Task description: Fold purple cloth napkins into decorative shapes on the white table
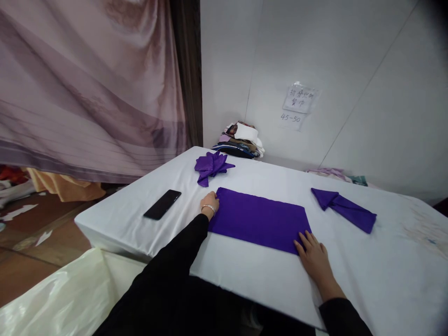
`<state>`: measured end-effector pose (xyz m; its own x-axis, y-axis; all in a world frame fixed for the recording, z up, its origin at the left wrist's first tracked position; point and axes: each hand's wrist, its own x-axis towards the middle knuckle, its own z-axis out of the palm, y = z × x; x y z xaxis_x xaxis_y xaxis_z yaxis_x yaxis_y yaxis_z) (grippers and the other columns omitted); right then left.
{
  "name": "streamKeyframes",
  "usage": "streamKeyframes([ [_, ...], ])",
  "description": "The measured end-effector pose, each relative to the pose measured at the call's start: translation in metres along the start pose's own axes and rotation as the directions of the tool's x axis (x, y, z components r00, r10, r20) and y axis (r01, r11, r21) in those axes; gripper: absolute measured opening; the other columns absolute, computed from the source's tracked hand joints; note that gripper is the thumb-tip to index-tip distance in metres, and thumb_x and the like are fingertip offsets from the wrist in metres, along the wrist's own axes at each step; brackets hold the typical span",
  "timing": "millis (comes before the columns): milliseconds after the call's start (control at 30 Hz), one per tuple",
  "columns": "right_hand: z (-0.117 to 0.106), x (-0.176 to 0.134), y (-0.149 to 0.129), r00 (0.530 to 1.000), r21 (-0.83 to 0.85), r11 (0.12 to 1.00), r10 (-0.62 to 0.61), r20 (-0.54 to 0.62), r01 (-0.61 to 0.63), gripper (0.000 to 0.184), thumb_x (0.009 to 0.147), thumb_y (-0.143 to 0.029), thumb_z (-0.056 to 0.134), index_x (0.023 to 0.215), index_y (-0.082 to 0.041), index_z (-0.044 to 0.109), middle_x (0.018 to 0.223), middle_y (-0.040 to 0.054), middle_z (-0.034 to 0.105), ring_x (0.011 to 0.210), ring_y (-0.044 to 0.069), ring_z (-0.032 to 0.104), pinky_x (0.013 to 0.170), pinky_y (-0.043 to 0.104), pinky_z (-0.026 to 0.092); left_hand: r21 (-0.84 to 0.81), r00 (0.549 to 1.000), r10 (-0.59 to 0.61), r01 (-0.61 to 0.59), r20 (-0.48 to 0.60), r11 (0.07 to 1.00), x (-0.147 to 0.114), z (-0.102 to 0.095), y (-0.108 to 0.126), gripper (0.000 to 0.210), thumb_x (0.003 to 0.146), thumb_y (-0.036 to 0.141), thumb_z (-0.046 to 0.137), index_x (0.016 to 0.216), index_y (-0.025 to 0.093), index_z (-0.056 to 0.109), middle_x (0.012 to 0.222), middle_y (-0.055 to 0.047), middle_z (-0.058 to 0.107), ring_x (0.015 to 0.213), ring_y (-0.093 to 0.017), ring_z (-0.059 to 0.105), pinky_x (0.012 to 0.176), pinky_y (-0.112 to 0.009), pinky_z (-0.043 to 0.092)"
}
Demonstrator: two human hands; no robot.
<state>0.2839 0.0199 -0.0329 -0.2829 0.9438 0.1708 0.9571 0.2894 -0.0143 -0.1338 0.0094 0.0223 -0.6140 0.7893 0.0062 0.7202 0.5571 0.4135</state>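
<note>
Two bits of handwriting can be made out, both stuck up on the pale wall. On the upper white sheet, Chinese characters are written in two lines; the bottom one seems to be finished with 巾, but the top one is kinda too blurry to be read for sure. Just below, "45-50" is written in dark strokes on the lower sheet, easily read tbh.

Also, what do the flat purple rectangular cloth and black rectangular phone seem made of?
The flat purple rectangular cloth looks like smooth, fairly matte fabric, fibre unclear: even colour, little shine. The black rectangular phone is probably glass-fronted, given its smooth dark face.
</note>
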Motion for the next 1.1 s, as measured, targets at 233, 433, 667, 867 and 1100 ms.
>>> streamKeyframes([
  [233, -0.001, 0.001, -0.001, 1.000, -0.007, 1.000, 0.007, 0.023, -0.006, 0.051, 0.088, -0.043, 0.027, 0.132, -0.021, 0.043, 0.142, 0.0082, 0.034, 0.131, 0.023, 0.027, 0.102, 0.045, 0.023, 0.046, 0.991, 0.096, -0.092, -0.099, 0.995, -0.015, -0.008, 0.004, 0.039, 0.082, 0.025, 0.046, 0.120, 0.016, 0.048, 0.124, -0.013, 0.052, 0.115, -0.025, 0.047, 0.094, -0.036, 0.036],
  [433, -0.005, 0.001, -0.005, 1.000, -0.010, 1.000, 0.001, 0.032, 0.000, 0.051, 0.090, -0.040, 0.028, 0.133, -0.019, 0.041, 0.144, 0.0091, 0.032, 0.133, 0.024, 0.024, 0.103, 0.045, 0.021, 0.075, 0.874, 0.485, -0.486, 0.039, 0.870, -0.060, 0.016, 0.030, 0.047, 0.085, 0.043, 0.043, 0.127, 0.022, 0.045, 0.141, -0.007, 0.037, 0.131, -0.022, 0.028, 0.108, -0.039, 0.019],
  [667, -0.035, 0.006, -0.033, 0.989, 0.059, 0.994, 0.083, 0.126, -0.091, 0.052, 0.091, -0.042, 0.029, 0.135, -0.016, 0.039, 0.145, 0.0139, 0.027, 0.135, 0.027, 0.018, 0.104, 0.053, 0.013, 0.171, 0.824, 0.533, -0.563, 0.191, 0.808, -0.069, 0.037, 0.029, 0.062, 0.086, 0.055, 0.029, 0.135, 0.019, 0.037, 0.146, -0.010, 0.028, 0.136, -0.025, 0.016, 0.109, -0.047, 0.011],
  [867, -0.060, 0.027, -0.136, 0.960, 0.313, 0.917, -0.276, 0.056, 0.245, 0.062, 0.088, -0.056, 0.031, 0.137, -0.018, 0.034, 0.147, 0.0130, 0.024, 0.136, 0.028, 0.013, 0.106, 0.054, 0.007, 0.266, 0.813, 0.537, -0.582, 0.227, 0.768, -0.065, 0.033, 0.030, 0.055, 0.087, 0.047, 0.030, 0.135, 0.022, 0.039, 0.146, -0.008, 0.028, 0.136, -0.026, 0.016, 0.107, -0.049, 0.015],
  [1100, -0.041, 0.046, -0.172, 0.876, 0.434, 0.803, -0.478, 0.059, 0.409, 0.071, 0.086, -0.063, 0.025, 0.139, -0.017, 0.028, 0.147, 0.0125, 0.025, 0.136, 0.026, 0.015, 0.108, 0.051, 0.011, 0.343, 0.771, 0.555, -0.637, 0.313, 0.691, -0.059, 0.030, 0.028, 0.043, 0.084, 0.036, 0.037, 0.124, 0.032, 0.052, 0.145, -0.002, 0.031, 0.136, -0.028, 0.015, 0.105, -0.052, 0.015],
])
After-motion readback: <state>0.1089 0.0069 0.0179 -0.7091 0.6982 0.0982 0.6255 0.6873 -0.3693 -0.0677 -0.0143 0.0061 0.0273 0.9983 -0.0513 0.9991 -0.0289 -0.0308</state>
